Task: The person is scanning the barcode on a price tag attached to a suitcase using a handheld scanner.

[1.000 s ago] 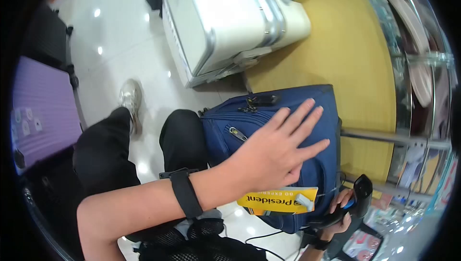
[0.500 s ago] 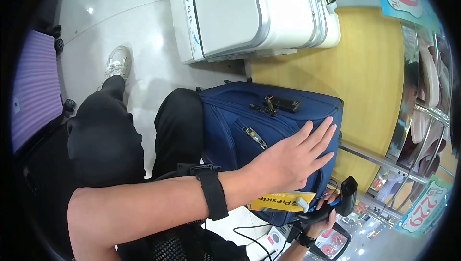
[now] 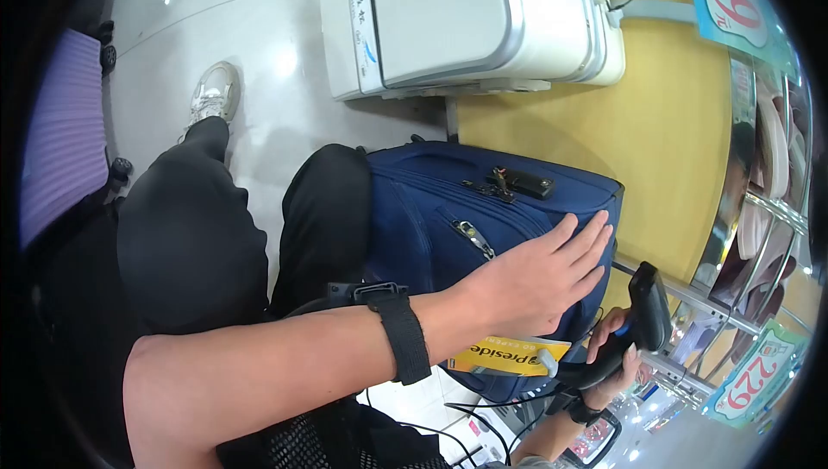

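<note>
A blue fabric suitcase (image 3: 414, 236) lies in the middle, with a black lock and zipper pulls (image 3: 517, 182) on its edge. My left hand (image 3: 539, 283) rests on it, palm down with fingers spread. Just below that hand is a yellow tag (image 3: 509, 355) with black lettering, partly covered by my wrist. At the lower right, my right hand (image 3: 617, 370) grips the handle of a black pistol-shaped barcode scanner (image 3: 651, 309), its head beside the suitcase's end. Part of the suitcase's lower side is hidden by my left arm.
A large white hard-shell case (image 3: 440, 16) stands above the suitcase beside a yellow wooden panel (image 3: 595, 124). To the left is a purple ribbed suitcase (image 3: 69, 132). Price signs (image 3: 755, 374) and metal rails are on the right; black cables (image 3: 483, 409) hang low in the middle.
My right hand has raised the scanner up and to the right in view. My left hand stays flat on the suitcase. The whole view has shifted slightly.
</note>
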### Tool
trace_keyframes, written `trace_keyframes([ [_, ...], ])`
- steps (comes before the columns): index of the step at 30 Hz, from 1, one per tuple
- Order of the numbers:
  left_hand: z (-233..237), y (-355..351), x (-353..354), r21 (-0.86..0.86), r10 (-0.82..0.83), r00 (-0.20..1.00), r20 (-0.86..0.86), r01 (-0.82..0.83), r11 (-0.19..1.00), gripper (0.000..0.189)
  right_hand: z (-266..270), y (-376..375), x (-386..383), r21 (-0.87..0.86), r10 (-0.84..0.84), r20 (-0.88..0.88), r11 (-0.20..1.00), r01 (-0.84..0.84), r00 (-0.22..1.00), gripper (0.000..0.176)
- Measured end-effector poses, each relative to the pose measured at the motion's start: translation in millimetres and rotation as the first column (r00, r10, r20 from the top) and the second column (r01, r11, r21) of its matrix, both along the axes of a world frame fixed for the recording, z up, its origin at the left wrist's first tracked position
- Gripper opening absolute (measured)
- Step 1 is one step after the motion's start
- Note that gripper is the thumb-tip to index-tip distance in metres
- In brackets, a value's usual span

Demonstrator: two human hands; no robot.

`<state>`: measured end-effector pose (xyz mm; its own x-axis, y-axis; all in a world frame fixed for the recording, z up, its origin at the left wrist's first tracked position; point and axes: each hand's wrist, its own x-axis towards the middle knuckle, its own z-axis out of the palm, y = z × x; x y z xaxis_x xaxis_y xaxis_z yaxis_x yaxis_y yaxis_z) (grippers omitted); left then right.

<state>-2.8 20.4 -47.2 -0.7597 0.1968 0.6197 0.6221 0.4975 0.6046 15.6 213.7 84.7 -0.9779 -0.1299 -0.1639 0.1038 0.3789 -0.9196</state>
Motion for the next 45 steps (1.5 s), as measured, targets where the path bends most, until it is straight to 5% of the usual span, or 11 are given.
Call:
trace_keyframes([
  [2,-1,-1,1,0.012,0.008,1.0,0.0,-0.008,1.0,0.048,-12,19,-10,-0.236,0.026,0.059,0.972,-0.011,0.998,0.05],
  [6,-3,-3,0,0.015,-0.001,1.0,-0.006,0.001,1.0,0.048,-29,18,-13,-0.409,-0.03,-0.05,0.912,0.007,0.998,0.038],
  [14,7,-2,3,-0.085,0.032,0.999,0.004,-0.031,0.996,0.049,-36,24,-7,-0.385,-0.095,-0.085,0.921,0.055,0.992,0.042],
  [16,2,-6,-2,0.028,-0.057,0.998,0.01,0.057,0.998,0.049,-35,16,-7,-0.394,-0.113,-0.107,0.917,0.062,0.988,0.042],
  [23,10,-4,-1,-0.012,-0.052,0.998,0.025,0.052,0.999,0.051,-35,26,-6,-0.356,-0.136,-0.169,0.932,0.068,0.976,0.044],
  [25,14,-5,-2,-0.04,-0.068,0.998,0.017,0.069,0.997,0.052,-33,21,-8,-0.384,-0.032,-0.095,0.923,-0.007,0.995,0.039],
  [39,18,-9,-5,-0.067,-0.081,0.995,0.059,0.085,0.994,0.057,-28,12,-5,-0.275,-0.086,-0.085,0.959,0.06,0.993,0.042],
  [45,14,-6,-4,0.005,-0.088,0.994,0.063,0.087,0.996,0.059,-38,22,-6,-0.362,-0.108,-0.072,0.929,0.075,0.992,0.043],
])
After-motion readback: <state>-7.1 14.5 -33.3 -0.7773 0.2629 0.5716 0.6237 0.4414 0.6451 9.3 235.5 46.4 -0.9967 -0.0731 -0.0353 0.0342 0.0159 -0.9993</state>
